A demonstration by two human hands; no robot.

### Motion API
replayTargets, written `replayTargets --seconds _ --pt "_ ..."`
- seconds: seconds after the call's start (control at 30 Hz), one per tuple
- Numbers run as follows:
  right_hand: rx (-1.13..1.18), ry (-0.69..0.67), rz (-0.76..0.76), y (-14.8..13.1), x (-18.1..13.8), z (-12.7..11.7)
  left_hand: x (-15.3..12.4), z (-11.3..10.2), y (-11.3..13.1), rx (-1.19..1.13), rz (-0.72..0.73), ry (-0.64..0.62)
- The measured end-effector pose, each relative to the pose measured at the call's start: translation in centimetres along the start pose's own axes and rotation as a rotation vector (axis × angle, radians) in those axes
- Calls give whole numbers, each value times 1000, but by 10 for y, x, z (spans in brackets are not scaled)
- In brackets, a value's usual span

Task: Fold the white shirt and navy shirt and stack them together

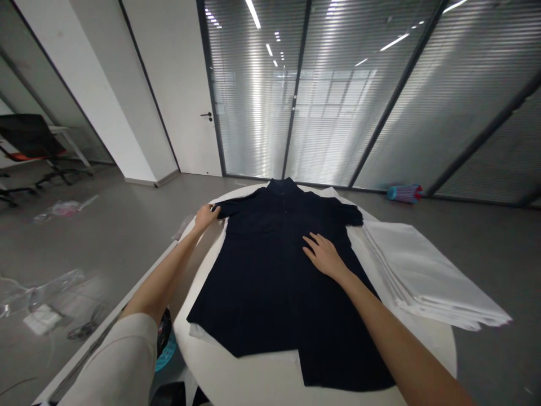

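A dark navy short-sleeved shirt (262,270) lies spread out on a round white table (253,378), its collar at the far side and its hem towards me. At the end of the left-hand sleeve, my left hand (207,216) is closed on the sleeve's cuff edge. My right hand (324,255) rests flat on the shirt's front, right of the button line, with its fingers spread. The hem is uneven, with the right-hand part reaching nearer to me than the left.
Folded white cloth (426,265) lies on the table's right side and overhangs the edge. A blue bin (167,355) stands below on the left. Plastic wrapping (46,287) and cables (87,324) lie on the floor. A blue and pink basket (403,193) lies by the glass wall.
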State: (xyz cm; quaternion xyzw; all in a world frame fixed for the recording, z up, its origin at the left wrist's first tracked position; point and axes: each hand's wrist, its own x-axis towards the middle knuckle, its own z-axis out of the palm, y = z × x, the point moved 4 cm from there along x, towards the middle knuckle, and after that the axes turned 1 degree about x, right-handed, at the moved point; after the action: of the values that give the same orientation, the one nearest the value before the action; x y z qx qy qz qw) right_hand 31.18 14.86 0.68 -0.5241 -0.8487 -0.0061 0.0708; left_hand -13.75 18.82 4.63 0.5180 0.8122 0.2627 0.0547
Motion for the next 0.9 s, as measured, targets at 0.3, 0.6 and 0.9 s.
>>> replayTargets --seconds 0.3,0.6,0.9 --pt "54 64 -18 4 1 7 26 25 -5 86 -172 104" --pt "47 34 -9 4 1 6 20 33 -5 -94 57 275" --pt "70 -2 11 -4 -2 -4 31 38 -13 -332 201 346"
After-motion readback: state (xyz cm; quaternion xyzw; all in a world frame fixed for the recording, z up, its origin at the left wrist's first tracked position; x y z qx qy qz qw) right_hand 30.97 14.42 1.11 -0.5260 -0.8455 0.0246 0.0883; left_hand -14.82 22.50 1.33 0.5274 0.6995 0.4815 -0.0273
